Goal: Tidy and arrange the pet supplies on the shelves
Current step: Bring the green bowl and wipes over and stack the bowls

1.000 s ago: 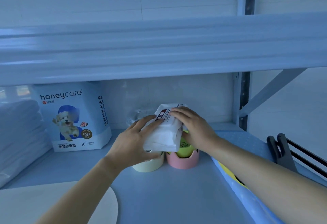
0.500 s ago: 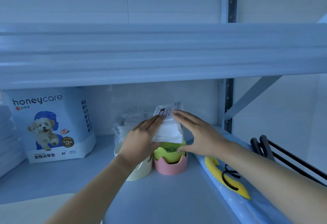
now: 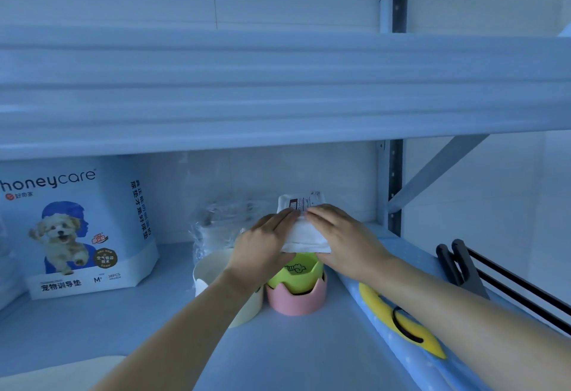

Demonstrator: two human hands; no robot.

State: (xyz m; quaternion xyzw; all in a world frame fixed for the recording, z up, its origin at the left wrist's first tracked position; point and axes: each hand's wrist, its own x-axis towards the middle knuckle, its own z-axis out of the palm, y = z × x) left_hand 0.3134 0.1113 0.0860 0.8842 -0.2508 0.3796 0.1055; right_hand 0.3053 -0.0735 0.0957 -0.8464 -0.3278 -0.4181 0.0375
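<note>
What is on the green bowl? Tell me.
A white packet, held by the left hand and right hand, lies on the green bowl. The bowl's inside is covered.

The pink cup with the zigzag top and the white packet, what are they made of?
The pink cup looks like smooth matt plastic or silicone: even colour, rounded zigzag rim, little shine; which one, I cannot tell. The white packet looks like soft plastic film round something padded: it creases and bulges between the left hand and right hand, with a printed label on top.
</note>
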